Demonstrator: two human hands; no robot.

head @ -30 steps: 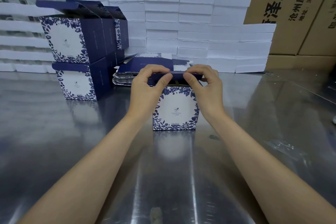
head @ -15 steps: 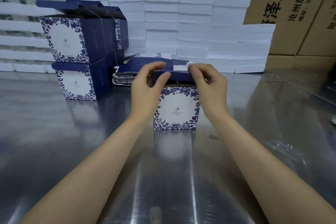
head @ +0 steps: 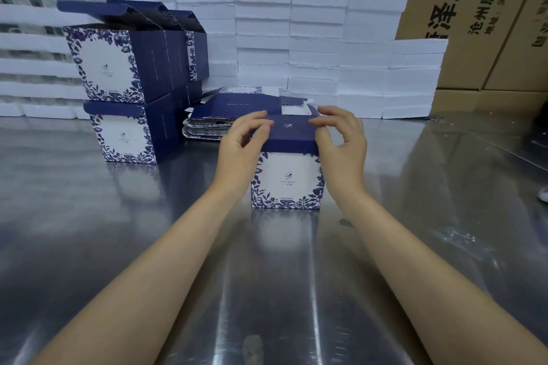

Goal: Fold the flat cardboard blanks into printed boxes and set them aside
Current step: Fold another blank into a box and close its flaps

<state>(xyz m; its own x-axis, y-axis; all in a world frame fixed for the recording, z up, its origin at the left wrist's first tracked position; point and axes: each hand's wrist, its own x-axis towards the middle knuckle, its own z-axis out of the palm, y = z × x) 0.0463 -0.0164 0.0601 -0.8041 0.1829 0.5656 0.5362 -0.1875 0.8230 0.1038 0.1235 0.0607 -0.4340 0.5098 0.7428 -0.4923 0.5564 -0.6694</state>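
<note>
A blue-and-white floral printed box (head: 286, 181) stands upright on the steel table (head: 148, 246) in the middle. Its dark blue lid (head: 289, 130) now lies flat across the top. My left hand (head: 237, 151) holds the lid's left edge with curled fingers and thumb. My right hand (head: 344, 151) holds the right edge the same way, index finger on top and thumb at the front corner. Behind the box lies a pile of flat blanks (head: 207, 124). Folded boxes (head: 124, 133) stand stacked at the left, the upper ones (head: 109, 65) with lids raised.
Stacks of white foam slabs (head: 320, 38) line the back of the table. Brown shipping cartons (head: 474, 9) stand behind them at the right. A crumpled bit of clear film (head: 453, 237) lies on the table at the right.
The lid stood half raised with my fingers curled over it; it has since come down flat over the box top. My hands shifted slightly outward to its side edges.
</note>
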